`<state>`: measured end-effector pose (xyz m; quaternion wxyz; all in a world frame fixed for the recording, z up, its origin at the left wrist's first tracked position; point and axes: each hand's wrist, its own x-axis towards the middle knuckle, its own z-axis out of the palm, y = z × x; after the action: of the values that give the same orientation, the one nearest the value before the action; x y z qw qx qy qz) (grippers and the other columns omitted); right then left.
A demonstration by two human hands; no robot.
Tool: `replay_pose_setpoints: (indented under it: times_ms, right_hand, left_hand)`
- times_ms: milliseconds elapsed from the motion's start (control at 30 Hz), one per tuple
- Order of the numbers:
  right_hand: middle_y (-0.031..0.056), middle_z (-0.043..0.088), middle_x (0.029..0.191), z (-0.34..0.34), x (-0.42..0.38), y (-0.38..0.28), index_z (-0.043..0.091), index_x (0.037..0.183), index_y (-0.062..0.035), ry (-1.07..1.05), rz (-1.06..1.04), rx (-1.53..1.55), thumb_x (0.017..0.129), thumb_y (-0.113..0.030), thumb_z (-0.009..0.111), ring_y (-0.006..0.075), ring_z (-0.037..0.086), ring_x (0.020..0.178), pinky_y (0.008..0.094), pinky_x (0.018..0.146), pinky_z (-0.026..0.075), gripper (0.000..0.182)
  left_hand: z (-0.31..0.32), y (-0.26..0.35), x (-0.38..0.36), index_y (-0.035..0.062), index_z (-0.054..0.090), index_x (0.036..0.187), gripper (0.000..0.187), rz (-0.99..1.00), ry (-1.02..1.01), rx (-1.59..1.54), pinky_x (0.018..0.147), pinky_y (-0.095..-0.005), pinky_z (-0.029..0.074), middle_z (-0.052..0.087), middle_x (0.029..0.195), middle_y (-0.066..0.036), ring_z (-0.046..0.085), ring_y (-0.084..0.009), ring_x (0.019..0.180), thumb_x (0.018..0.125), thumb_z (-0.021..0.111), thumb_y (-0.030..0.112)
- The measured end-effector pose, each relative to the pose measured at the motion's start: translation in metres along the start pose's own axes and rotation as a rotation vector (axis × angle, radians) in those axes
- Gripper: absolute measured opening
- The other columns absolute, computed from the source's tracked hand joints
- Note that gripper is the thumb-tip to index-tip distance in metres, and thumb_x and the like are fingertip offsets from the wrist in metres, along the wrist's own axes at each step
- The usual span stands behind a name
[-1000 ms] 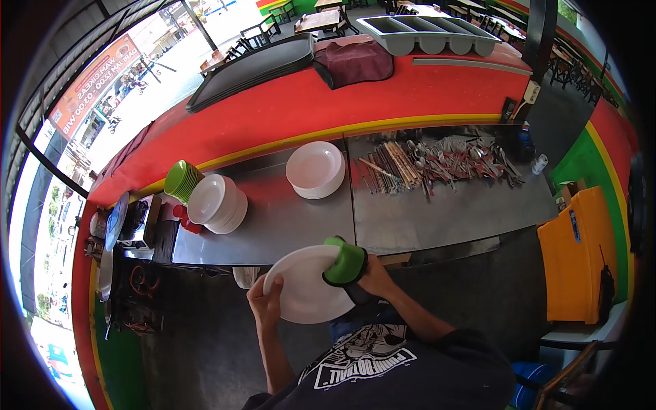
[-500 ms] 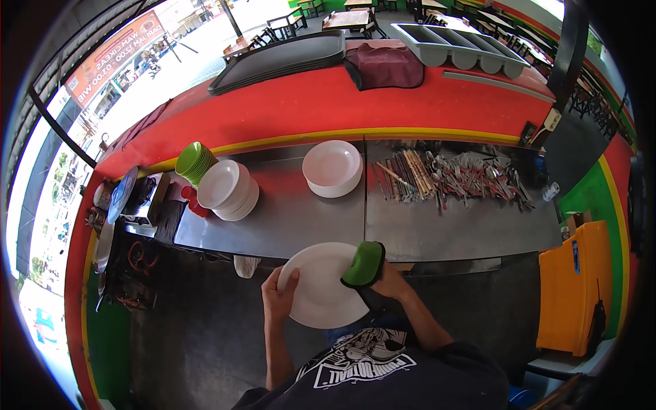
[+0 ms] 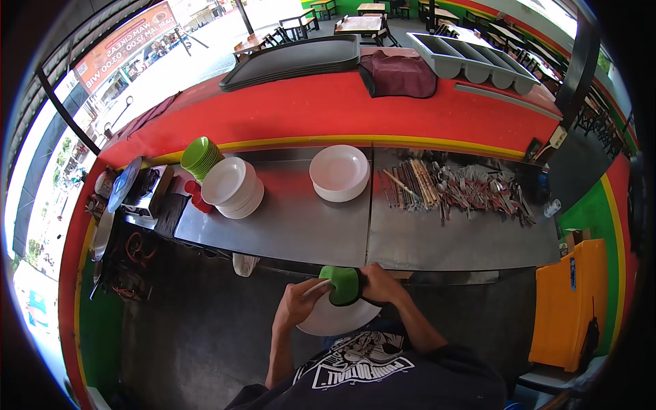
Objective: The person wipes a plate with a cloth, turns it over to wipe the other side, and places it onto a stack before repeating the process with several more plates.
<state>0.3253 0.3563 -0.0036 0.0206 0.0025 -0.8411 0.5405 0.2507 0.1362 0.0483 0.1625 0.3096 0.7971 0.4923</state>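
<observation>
A white plate (image 3: pixel 338 318) is held in front of my body, tilted, below the near edge of the metal counter. My left hand (image 3: pixel 297 304) grips its left rim, fingers closed. A green cloth with dark edging (image 3: pixel 346 285) lies over the plate's upper rim, pinched by my right hand (image 3: pixel 380 284) from the right. Part of the plate is hidden behind the cloth and my left hand.
The metal counter (image 3: pixel 294 232) bears a white plate stack (image 3: pixel 339 173), white bowls (image 3: pixel 229 183), green bowls (image 3: pixel 199 156), red cups (image 3: pixel 198 199), chopsticks (image 3: pixel 413 183) and a cutlery pile (image 3: pixel 482 191). Trays (image 3: pixel 294 60) rest on the red ledge (image 3: pixel 287 113). An orange box (image 3: pixel 572 301) stands right.
The plate has tilted so less of its face shows. My left hand has moved up and inward, and the cloth in my right hand has shifted left and down onto the upper rim.
</observation>
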Motion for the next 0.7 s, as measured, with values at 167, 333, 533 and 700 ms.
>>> replay_pose_setpoints:
  times_ms: [167, 333, 533, 700]
  right_hand:
    - [0.0106, 0.072, 0.092, 0.013, -0.001, 0.016, 0.069, 0.103, 0.0029, 0.265, 0.082, 0.417, 0.083, -0.007, 0.071, 0.0149, 0.066, 0.086, 0.0323, 0.081, 0.052, 0.022]
    - [0.0098, 0.064, 0.12, 0.064, 0.004, 0.022, 0.058, 0.124, 0.0039, 0.645, 0.123, 0.766, 0.088, -0.012, 0.072, 0.015, 0.058, 0.11, 0.0314, 0.096, 0.046, 0.041]
    - [0.0073, 0.06, 0.122, 0.076, -0.003, 0.004, 0.057, 0.126, -0.0006, 0.491, 0.23, 0.837, 0.091, -0.013, 0.07, 0.017, 0.055, 0.113, 0.0317, 0.097, 0.045, 0.04]
    - [0.0071, 0.061, 0.119, 0.104, -0.004, 0.009, 0.058, 0.124, 0.0008, 0.444, 0.256, 0.909, 0.092, -0.021, 0.071, 0.0182, 0.055, 0.109, 0.0323, 0.097, 0.043, 0.041]
  left_hand:
    - [-0.012, -0.024, -0.003, 0.0, 0.071, 0.103, 0.024, -0.084, 0.36, -0.297, 0.071, -0.0247, 0.05, 0.07, 0.082, -0.002, 0.061, -0.007, 0.079, 0.095, 0.068, 0.023]
    - [0.006, -0.022, 0.011, 0.0022, 0.063, 0.109, 0.029, -0.041, 0.689, -0.826, 0.074, -0.0266, 0.052, 0.067, 0.092, -0.002, 0.062, -0.0093, 0.082, 0.1, 0.061, 0.03]
    - [0.053, -0.011, 0.01, 0.0045, 0.047, 0.131, 0.048, -0.086, 0.909, -1.028, 0.086, -0.0343, 0.055, 0.059, 0.121, -0.011, 0.061, -0.0189, 0.106, 0.1, 0.057, 0.04]
    - [0.07, -0.008, 0.008, 0.0044, 0.044, 0.133, 0.051, -0.083, 0.99, -1.056, 0.088, -0.0325, 0.053, 0.057, 0.124, -0.012, 0.06, -0.0184, 0.107, 0.1, 0.055, 0.042]
